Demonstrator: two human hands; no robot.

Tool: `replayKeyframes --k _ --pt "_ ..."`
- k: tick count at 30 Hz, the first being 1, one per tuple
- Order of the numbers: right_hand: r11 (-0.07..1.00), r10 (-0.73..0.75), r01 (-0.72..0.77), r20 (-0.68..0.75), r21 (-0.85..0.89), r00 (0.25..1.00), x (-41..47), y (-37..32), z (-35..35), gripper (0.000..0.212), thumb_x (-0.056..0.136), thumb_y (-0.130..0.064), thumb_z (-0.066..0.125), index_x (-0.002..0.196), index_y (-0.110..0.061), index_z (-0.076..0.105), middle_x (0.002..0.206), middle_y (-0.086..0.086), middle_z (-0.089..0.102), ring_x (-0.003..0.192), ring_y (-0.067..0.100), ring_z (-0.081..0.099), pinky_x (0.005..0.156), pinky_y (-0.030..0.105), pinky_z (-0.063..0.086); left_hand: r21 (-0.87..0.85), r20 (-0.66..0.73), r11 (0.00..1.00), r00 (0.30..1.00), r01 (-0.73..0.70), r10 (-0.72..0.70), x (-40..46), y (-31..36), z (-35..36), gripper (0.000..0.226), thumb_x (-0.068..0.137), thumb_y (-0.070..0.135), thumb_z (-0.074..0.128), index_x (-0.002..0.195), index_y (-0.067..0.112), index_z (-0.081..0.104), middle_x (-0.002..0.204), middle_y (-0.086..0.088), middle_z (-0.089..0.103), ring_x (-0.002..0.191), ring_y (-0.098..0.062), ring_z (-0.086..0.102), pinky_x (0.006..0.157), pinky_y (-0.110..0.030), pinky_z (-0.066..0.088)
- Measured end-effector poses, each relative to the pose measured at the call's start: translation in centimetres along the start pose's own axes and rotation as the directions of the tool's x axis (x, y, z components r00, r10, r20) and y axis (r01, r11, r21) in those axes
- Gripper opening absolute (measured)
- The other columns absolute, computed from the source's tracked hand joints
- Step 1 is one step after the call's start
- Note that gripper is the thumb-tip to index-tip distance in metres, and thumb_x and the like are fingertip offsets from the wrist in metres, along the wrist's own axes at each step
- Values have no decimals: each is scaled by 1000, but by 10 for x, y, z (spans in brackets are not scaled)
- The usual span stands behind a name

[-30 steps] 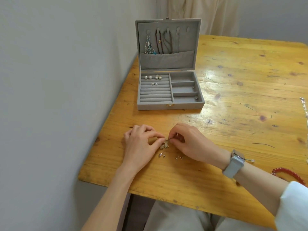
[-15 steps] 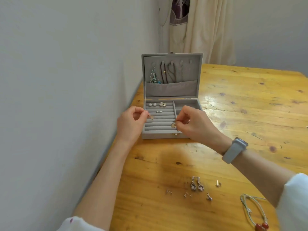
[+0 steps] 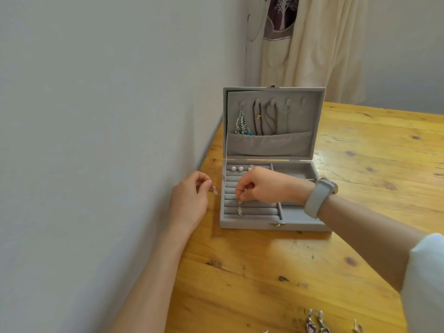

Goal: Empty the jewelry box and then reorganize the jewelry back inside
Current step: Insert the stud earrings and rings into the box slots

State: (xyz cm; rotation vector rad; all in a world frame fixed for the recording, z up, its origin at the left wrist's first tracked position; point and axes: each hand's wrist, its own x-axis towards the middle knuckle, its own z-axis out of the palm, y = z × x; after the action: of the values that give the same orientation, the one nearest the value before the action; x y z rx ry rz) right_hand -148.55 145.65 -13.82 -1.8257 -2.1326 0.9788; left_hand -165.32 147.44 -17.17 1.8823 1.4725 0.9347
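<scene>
Each hand — left hand, right hand — pinching a drop earring over the grey velvet jewelry box.

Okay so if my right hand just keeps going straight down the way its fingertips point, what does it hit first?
Most likely the ring rolls in the jewelry box. The right hand pinches a drop earring that hangs right over them, so the earring would touch first; the gap is hard to judge.

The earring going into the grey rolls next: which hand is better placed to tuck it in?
The right hand, probably. It pinches an earring that hangs directly over the ring rolls of the jewelry box. The left hand holds the matching earring outside the box's left wall.
</scene>
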Motion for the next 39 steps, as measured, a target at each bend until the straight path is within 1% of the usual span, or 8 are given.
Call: replayKeyframes --k 8,13,18,25,28,32,36,39 --pt "1000 14 -14 -77 1 997 30 4 5 13 87 -13 56 93 -13 68 81 -6 58 72 5 50 63 15 39 -4 -32 1000 999 -9 9 7 -3 3 10 91 17 54 85 22 60 83 5 65 84 -12 60 77 -27 48" --pt "997 42 -46 -80 -53 996 34 0 7 17 87 -17 56 97 -11 69 95 3 66 88 15 55 84 30 46 -27 -29 1000 1000 -2 1 6 -5 5 10 91 17 54 84 23 59 79 9 62 82 -12 60 76 -27 49" --pt "997 43 -55 -220 -49 975 27 2 17 10 87 -22 57 89 -20 66 76 -13 55 83 12 54 82 36 50 -47 3 999 1000 -6 6 4 -6 5 13 89 17 57 80 26 60 75 17 60 77 -6 60 77 -28 51" --pt "998 -52 59 -421 3 906 -7 11 38 24 93 -14 44 112 -15 60 106 -3 60 87 7 48 76 20 38 -61 15 998 1000 1 0 0 -1 1 16 89 19 57 77 30 58 75 14 63 77 -10 62 74 -26 50" --pt "991 -128 137 -413 -8 902 -16 11 47 28 93 -11 41 117 -15 56 113 -1 59 104 11 49 86 20 39 -62 8 998 1000 11 -11 1 3 0 14 87 20 59 77 28 61 74 13 64 76 -11 62 75 -27 49" --pt "987 -139 161 -412 20 900 -20 12 53 34 93 -8 37 123 -20 50 113 -5 59 108 11 48 92 26 41 -79 15 997 1000 6 -5 2 10 0 13 87 19 59 76 27 62 72 15 64 72 -9 61 74 -23 47" --pt "986 -101 153 -501 64 860 -25 22 48 33 93 -6 38 121 -16 52 112 -3 57 101 6 47 86 15 34 -71 134 997 991 17 -7 5 19 -3 17 88 17 58 74 26 61 71 9 66 59 -1 58 63 -10 44" --pt "992 -77 121 -538 47 840 -30 33 43 31 92 -5 40 117 -14 55 108 -1 59 99 10 49 85 20 37 -80 398 996 917 32 2 7 27 -4 17 88 13 56 74 19 62 73 2 70 48 -1 53 58 -14 46"
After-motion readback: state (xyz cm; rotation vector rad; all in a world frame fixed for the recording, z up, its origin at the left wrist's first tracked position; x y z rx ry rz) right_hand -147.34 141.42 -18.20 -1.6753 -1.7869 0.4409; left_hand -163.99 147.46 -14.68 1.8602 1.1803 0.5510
